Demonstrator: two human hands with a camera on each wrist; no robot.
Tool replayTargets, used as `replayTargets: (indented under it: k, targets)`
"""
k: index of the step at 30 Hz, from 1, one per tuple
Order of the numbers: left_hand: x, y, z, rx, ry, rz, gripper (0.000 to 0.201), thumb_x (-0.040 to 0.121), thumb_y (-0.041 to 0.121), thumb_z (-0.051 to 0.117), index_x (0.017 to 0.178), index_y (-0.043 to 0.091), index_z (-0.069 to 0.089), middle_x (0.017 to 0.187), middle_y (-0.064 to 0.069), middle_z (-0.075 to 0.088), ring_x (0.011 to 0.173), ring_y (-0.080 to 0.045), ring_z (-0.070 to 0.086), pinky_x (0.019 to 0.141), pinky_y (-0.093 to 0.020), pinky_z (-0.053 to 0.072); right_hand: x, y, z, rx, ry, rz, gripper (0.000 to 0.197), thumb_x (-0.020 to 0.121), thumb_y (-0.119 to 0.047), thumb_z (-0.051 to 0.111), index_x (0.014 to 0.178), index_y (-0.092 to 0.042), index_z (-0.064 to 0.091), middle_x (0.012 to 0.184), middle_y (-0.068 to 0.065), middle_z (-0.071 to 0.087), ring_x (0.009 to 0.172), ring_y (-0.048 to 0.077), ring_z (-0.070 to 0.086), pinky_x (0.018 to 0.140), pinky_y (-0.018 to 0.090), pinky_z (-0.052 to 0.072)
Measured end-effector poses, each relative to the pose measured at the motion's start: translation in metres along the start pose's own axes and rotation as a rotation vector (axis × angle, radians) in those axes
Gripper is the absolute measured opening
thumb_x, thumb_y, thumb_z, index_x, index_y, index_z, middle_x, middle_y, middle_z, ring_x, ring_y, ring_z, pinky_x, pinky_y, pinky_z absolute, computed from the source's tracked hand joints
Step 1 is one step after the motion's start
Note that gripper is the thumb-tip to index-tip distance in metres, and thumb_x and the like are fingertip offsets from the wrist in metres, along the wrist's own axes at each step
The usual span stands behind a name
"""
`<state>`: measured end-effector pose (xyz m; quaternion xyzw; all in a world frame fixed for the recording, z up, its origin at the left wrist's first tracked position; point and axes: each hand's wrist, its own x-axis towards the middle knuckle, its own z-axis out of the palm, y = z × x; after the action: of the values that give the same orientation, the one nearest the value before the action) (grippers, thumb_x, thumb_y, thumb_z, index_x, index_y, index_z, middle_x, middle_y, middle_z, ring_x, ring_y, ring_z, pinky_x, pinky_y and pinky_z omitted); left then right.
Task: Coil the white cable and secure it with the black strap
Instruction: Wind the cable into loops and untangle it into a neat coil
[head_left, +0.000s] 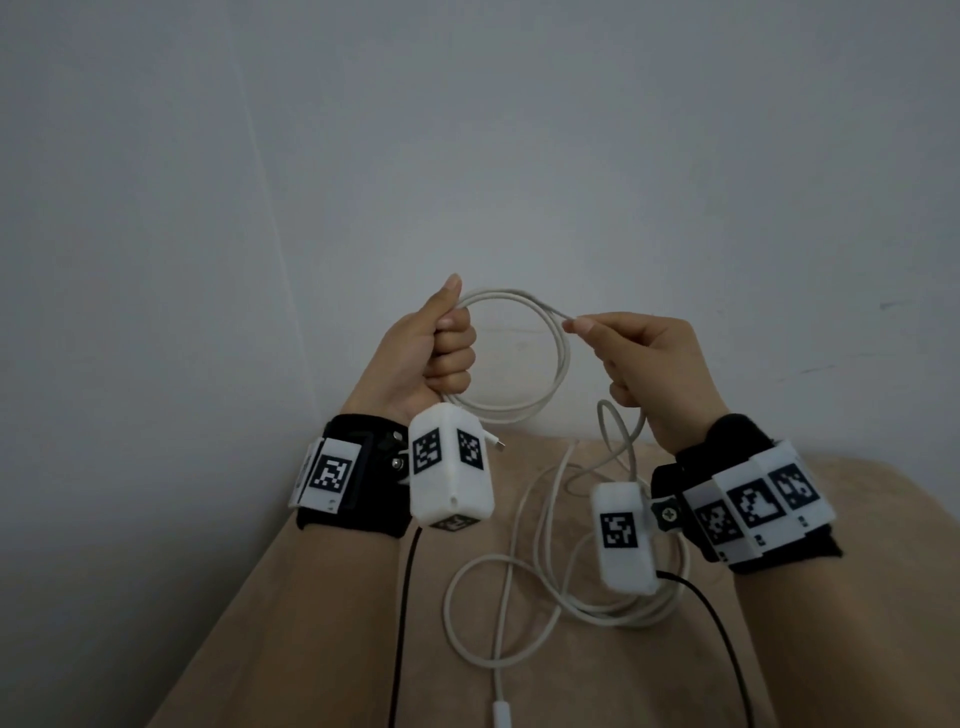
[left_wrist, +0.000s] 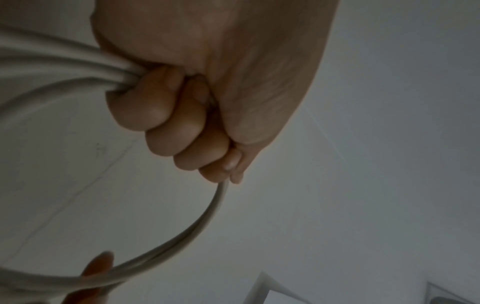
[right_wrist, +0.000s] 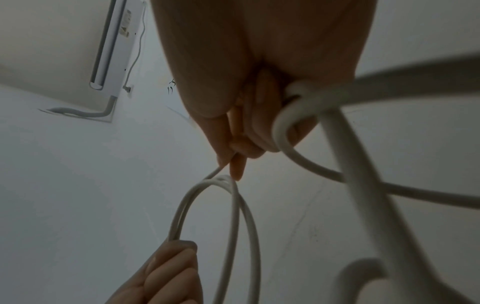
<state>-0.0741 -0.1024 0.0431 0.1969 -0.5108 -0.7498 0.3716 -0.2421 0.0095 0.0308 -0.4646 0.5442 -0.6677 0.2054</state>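
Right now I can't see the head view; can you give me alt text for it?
The left hand grips a round coil of the white cable in its fist while the right hand pinches the strand at the coil's right side. The rest of the cable lies in loose loops on a beige surface below; no black strap is visible.

Both forearms are bare, and each wrist wears a wide black fabric band (head_left: 358, 499). White plastic plates printed with black-and-white square code markers (head_left: 328, 474) are fixed to the bands. A boxy white plastic camera housing (head_left: 451, 470), also bearing such markers, is mounted at each wrist with dark screwed brackets (head_left: 669, 514), and a thin black cable (head_left: 402, 613) trails from each housing.
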Motion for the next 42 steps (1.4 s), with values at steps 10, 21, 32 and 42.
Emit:
replayTargets:
  k: [10,21,32,42]
  targets:
    - [0.006,-0.004,0.004,-0.188,0.002,0.015,0.057,0.098,0.046,0.041,0.047,0.022,0.038,0.040,0.010,0.021,0.029,-0.003,0.018,0.031,-0.017,0.010,-0.003,-0.002,0.011,0.138,-0.237,0.122,0.027,0.100,-0.018,0.042,0.102,-0.010,0.068,0.072,0.000,0.066,0.044,0.007,0.037,0.036,0.014,0.021]
    - [0.010,-0.015,0.004,-0.129,0.059,0.039,0.047,0.099,0.044,0.041,0.061,0.019,0.035,0.041,0.010,0.023,0.031,-0.003,0.020,0.034,-0.015,0.016,0.001,0.005,0.012,0.010,-0.174,0.023,0.030,0.101,-0.018,0.042,0.080,-0.015,0.064,0.066,-0.005,0.056,0.065,0.007,0.052,0.065,0.022,0.042]
    - [0.005,-0.017,-0.002,0.204,0.041,0.090,0.040,0.102,0.034,0.039,0.077,0.008,0.057,0.047,0.008,0.031,0.037,-0.006,0.027,0.040,-0.018,0.024,0.000,0.004,0.015,0.021,-0.224,0.068,0.031,0.101,-0.010,0.042,0.077,-0.006,0.062,0.061,0.003,0.048,0.049,0.011,0.052,0.059,0.030,0.058]
    - [-0.001,-0.016,0.006,0.531,0.002,0.168,0.037,0.094,0.040,0.055,0.067,0.014,0.056,0.049,0.007,0.023,0.038,-0.006,0.015,0.038,-0.017,0.012,-0.004,0.000,0.016,-0.016,-0.271,0.079,0.029,0.100,-0.011,0.044,0.081,-0.003,0.065,0.059,0.001,0.047,0.051,0.010,0.048,0.060,0.030,0.059]
